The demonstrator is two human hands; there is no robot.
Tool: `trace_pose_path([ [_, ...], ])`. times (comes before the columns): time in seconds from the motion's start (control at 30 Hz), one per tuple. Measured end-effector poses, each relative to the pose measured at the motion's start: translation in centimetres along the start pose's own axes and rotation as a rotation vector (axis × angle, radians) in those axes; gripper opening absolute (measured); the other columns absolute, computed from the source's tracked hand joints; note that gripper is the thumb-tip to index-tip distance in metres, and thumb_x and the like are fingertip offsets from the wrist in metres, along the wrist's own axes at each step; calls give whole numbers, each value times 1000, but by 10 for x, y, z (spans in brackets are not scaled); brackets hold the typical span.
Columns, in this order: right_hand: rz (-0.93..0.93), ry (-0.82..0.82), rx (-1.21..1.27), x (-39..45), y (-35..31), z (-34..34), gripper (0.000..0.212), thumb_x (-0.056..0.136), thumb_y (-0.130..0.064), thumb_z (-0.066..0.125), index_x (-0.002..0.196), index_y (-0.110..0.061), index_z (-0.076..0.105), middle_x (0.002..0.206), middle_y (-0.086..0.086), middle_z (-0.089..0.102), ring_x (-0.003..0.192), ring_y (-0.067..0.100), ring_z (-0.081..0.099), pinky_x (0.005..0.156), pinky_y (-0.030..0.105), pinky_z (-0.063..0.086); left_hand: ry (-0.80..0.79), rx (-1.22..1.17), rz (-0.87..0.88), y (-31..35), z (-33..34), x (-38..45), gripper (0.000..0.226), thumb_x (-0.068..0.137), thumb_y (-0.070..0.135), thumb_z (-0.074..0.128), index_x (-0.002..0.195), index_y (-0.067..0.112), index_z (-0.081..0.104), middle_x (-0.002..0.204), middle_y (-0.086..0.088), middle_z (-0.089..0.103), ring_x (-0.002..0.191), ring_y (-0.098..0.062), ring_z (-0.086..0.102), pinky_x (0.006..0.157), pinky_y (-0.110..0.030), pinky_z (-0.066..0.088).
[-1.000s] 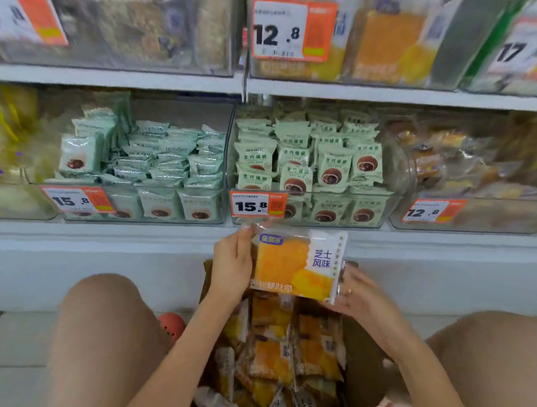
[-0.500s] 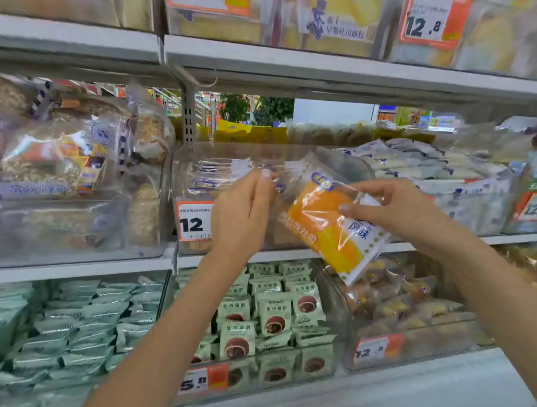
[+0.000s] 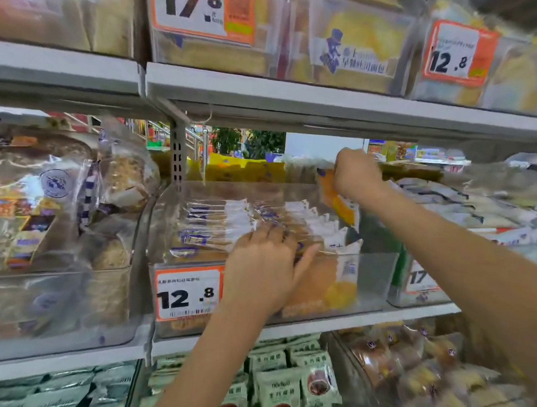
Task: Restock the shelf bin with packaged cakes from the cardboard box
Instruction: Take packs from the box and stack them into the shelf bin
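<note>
The shelf bin (image 3: pixel 367 273) at frame centre is clear, glossy hard plastic; the packaged cakes (image 3: pixel 228 219) inside wear shiny, crinkled film, as does the orange one (image 3: pixel 337 201) higher right. The price tag (image 3: pixel 187 296) looks like matt paper, and the shelf edge (image 3: pixel 300 94) above like smooth, white-painted metal

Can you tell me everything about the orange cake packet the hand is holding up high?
The orange cake packet is a shiny plastic wrapper, orange and yellow with a white edge and some blue print too blurred to read. It hangs tilted, top end up, above the right side of the clear shelf bin. The right hand pinches it at the top, hiding that end. It is not down among the other packets yet, where the left hand rests.
</note>
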State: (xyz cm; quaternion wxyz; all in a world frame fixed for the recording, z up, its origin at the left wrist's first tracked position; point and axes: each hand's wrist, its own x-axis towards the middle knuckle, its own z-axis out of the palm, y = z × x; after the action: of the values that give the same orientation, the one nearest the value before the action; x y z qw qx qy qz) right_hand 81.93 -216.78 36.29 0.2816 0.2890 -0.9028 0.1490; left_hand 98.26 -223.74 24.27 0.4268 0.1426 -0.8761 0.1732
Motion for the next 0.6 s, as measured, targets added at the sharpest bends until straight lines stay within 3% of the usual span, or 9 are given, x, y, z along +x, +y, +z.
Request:
trace_pose_path([
  [0.1,11,-109,3,12,-5,36,20,88,-8,57,106,1,59,105,16,61,91,30,59,67,31,43,3,11,3,0,2,-1,64,96,55,25,84,18,77,89,-4,74,91,-20,69,64,-31,54],
  [0.2,56,-368,105,25,-2,67,31,96,-22,51,114,3,55,112,12,60,85,26,57,64,30,48,8,19,0,0,4,-1,63,96,54,28,84,17,77,88,-5,74,90,-20,70,66,-31,54],
  [0.27,143,-597,267,28,0,71,52,100,-38,38,137,-2,38,141,12,43,114,33,53,87,41,50,14,26,3,0,7,-1,64,95,54,27,83,17,77,87,-5,74,89,-20,69,67,-31,54],
  [0.33,257,-738,472,27,2,70,63,101,-47,24,150,-9,16,156,14,17,139,37,28,106,48,34,22,27,0,-1,7,-2,65,95,54,25,83,17,77,85,-4,74,88,-20,69,67,-30,53],
  [0.4,322,-781,530,26,2,70,66,101,-49,21,150,-7,10,158,13,11,143,34,18,111,45,27,36,27,-1,0,8,-3,66,95,54,24,83,17,76,85,-4,74,87,-20,70,66,-30,53],
  [0.6,352,-786,622,23,3,52,75,96,-60,13,149,-9,20,154,14,25,140,33,27,112,47,29,72,-7,-15,1,11,-3,63,95,53,28,76,17,75,81,-4,73,85,-20,69,63,-28,51],
])
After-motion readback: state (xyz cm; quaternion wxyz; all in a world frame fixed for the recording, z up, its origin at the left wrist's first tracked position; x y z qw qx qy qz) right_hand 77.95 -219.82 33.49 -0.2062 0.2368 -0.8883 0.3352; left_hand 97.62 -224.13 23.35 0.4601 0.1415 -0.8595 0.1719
